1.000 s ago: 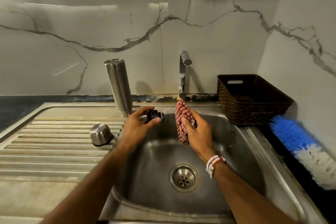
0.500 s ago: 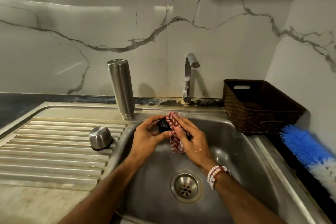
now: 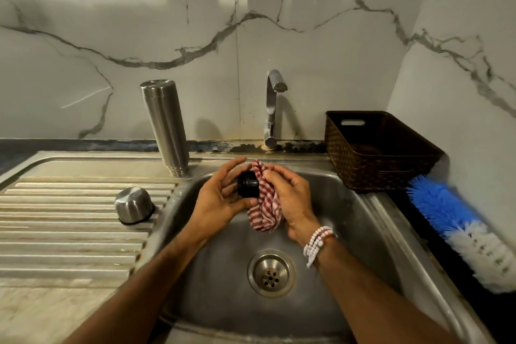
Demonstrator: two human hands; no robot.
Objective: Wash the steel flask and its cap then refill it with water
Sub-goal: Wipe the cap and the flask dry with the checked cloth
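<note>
Over the sink [image 3: 349, 232], the left hand [image 3: 217, 201] holds the flask's black cap [image 3: 247, 184], its grip curled round the cap's body, while the right hand [image 3: 293, 198] pinches a red checked cloth [image 3: 265, 209] pressed against the cap's end. The steel flask [image 3: 166, 126] stands upside down on the sink's back rim, apart from the tap [image 3: 272, 109], with a domed steel cup [image 3: 133, 204] mouth down on the ribbed draining board [image 3: 69, 232]. To clean well, the cap probably needs turning in the left grip so the cloth reaches every groove.
</note>
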